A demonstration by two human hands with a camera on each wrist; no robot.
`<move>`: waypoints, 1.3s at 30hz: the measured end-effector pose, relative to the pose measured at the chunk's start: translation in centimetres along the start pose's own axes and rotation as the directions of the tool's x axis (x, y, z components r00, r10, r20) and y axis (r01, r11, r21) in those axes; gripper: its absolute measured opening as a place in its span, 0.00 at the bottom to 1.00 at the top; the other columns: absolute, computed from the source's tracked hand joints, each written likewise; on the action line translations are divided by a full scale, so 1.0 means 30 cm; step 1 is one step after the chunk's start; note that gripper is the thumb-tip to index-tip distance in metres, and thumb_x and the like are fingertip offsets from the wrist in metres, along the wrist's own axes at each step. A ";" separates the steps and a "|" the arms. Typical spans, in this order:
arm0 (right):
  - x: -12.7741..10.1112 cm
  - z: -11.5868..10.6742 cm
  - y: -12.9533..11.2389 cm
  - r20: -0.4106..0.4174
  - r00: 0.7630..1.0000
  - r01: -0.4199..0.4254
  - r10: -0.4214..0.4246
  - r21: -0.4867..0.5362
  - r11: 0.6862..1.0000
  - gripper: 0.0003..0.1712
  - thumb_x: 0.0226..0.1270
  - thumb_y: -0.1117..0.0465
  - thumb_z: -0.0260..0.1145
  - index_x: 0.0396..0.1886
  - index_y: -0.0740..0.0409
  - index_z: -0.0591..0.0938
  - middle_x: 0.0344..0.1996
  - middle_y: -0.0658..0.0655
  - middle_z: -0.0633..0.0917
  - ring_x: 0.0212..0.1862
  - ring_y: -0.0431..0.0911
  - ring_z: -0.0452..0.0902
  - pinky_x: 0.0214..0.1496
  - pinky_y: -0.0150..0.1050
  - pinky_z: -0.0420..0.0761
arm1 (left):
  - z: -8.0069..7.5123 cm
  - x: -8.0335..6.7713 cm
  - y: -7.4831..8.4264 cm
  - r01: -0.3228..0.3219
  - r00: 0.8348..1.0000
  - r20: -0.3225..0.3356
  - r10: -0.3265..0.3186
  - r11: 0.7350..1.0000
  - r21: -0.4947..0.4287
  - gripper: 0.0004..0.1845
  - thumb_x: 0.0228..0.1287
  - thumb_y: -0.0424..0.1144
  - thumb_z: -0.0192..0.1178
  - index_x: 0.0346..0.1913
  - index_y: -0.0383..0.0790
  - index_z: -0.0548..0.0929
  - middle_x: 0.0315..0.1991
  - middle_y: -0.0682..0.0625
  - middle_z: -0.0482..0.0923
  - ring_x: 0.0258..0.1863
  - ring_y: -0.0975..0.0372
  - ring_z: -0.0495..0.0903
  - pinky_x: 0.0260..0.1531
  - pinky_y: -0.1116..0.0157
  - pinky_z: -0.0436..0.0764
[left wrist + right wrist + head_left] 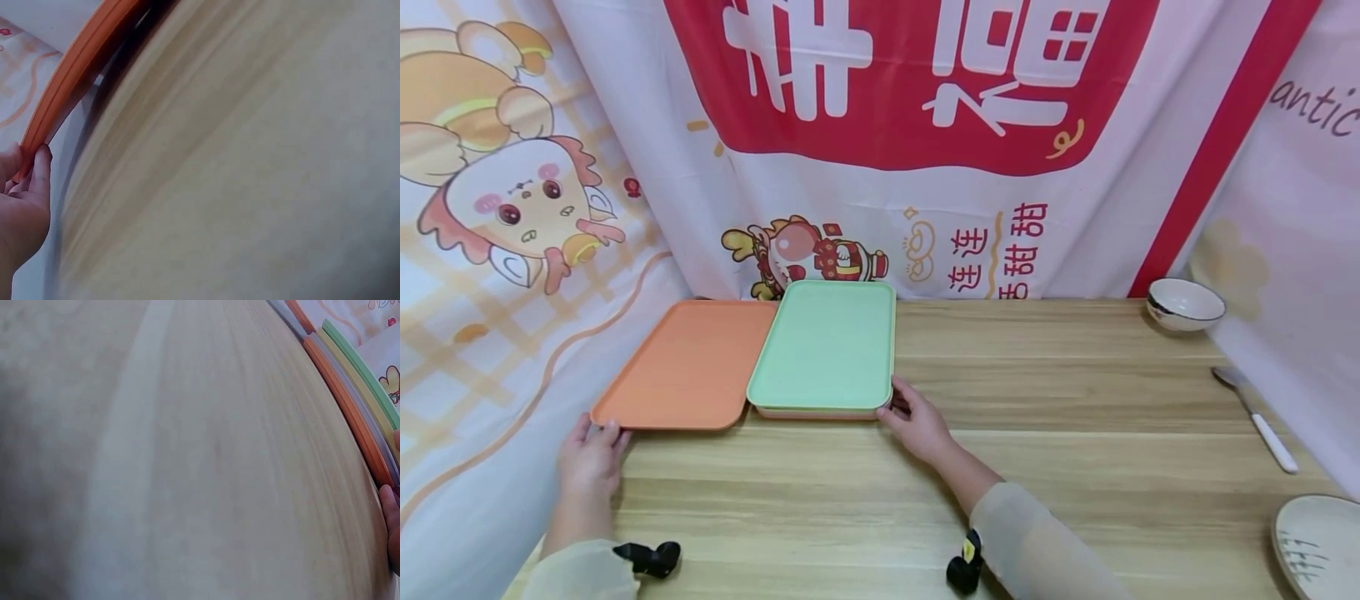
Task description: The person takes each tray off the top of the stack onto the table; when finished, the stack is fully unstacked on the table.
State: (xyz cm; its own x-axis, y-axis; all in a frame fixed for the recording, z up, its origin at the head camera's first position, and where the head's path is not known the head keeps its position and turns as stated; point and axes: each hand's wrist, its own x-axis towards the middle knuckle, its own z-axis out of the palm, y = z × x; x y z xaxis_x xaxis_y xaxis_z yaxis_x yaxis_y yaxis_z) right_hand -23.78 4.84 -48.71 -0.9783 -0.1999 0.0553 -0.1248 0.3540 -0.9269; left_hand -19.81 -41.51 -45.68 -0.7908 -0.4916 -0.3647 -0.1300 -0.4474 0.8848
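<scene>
An orange tray (688,367) lies flat at the table's back left. My left hand (599,431) grips its near left corner; in the left wrist view the fingers (39,172) curl against the orange tray's rim (75,69). Right beside it sits a stack of trays with a green tray (827,346) on top. My right hand (901,405) holds the stack's near right corner, thumb on the rim. The right wrist view shows the stack's edges, with the green tray (362,369) over yellow, pale and orange layers, and a fingertip (390,515) against the lowest one.
The wooden table (1060,400) stretches to the right. A white bowl (1185,302) stands at the back right, a white-handled utensil (1255,417) lies near the right edge, and a plate (1318,546) sits at the front right corner. A printed cloth backdrop (925,167) hangs behind.
</scene>
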 end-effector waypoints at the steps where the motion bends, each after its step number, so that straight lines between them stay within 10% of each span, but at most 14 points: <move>1: 0.000 0.000 0.000 0.000 1.000 -0.003 0.003 -0.002 1.000 0.38 0.68 0.55 0.66 0.74 0.58 0.64 0.64 0.63 0.77 0.64 0.56 0.75 0.68 0.46 0.77 | -0.002 0.005 -0.004 0.006 1.000 -0.013 -0.005 1.000 0.018 0.41 0.73 0.31 0.49 0.77 0.64 0.40 0.79 0.61 0.37 0.74 0.68 0.54 0.54 0.82 0.75; 9: -0.002 0.000 0.000 0.004 1.000 -0.003 0.003 -0.014 1.000 0.39 0.68 0.55 0.66 0.75 0.58 0.63 0.64 0.63 0.77 0.65 0.56 0.74 0.68 0.47 0.77 | -0.006 0.020 -0.025 -0.019 0.997 -0.064 0.031 0.984 0.179 0.39 0.74 0.36 0.48 0.78 0.57 0.39 0.79 0.57 0.37 0.76 0.65 0.50 0.63 0.80 0.69; 14: -0.004 0.000 -0.002 -0.001 1.000 -0.004 0.004 -0.005 1.000 0.39 0.68 0.55 0.66 0.74 0.59 0.63 0.64 0.63 0.77 0.65 0.56 0.74 0.69 0.47 0.76 | 0.022 -0.021 -0.011 -0.095 0.988 -0.063 0.139 0.883 0.460 0.40 0.73 0.48 0.50 0.78 0.48 0.42 0.79 0.54 0.36 0.78 0.64 0.39 0.78 0.69 0.48; 19: -0.004 0.000 0.000 -0.008 1.000 0.000 0.000 -0.011 1.000 0.39 0.68 0.55 0.66 0.74 0.59 0.64 0.64 0.64 0.77 0.64 0.56 0.74 0.68 0.48 0.77 | 0.094 -0.063 -0.003 -0.157 0.983 0.009 0.182 0.819 0.553 0.40 0.72 0.50 0.53 0.79 0.50 0.45 0.80 0.50 0.36 0.79 0.57 0.39 0.80 0.58 0.46; 28: -0.003 0.002 0.000 -0.007 1.000 -0.004 0.004 -0.011 1.000 0.39 0.67 0.55 0.67 0.74 0.58 0.64 0.64 0.63 0.77 0.65 0.56 0.74 0.69 0.47 0.76 | 0.265 -0.135 -0.077 -0.282 0.952 0.238 0.193 0.853 0.440 0.39 0.73 0.38 0.55 0.78 0.41 0.45 0.80 0.47 0.43 0.79 0.56 0.44 0.79 0.65 0.48; 39: -0.004 -0.001 -0.002 -0.006 1.000 -0.009 0.008 -0.016 1.000 0.39 0.68 0.55 0.67 0.74 0.57 0.63 0.64 0.62 0.77 0.65 0.55 0.74 0.68 0.46 0.77 | 0.432 -0.186 -0.188 -0.318 0.851 0.513 0.115 0.889 0.328 0.41 0.72 0.30 0.53 0.77 0.32 0.40 0.80 0.39 0.39 0.79 0.53 0.42 0.80 0.59 0.46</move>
State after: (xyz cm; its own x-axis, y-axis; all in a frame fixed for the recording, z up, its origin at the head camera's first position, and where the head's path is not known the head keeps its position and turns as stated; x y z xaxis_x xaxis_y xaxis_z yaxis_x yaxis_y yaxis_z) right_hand -23.65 4.86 -48.64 -0.9802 -0.1915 0.0496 -0.1191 0.3707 -0.9211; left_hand -22.42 -26.56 -44.88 -0.9945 -0.0867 -0.0596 -0.0602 0.0041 0.9982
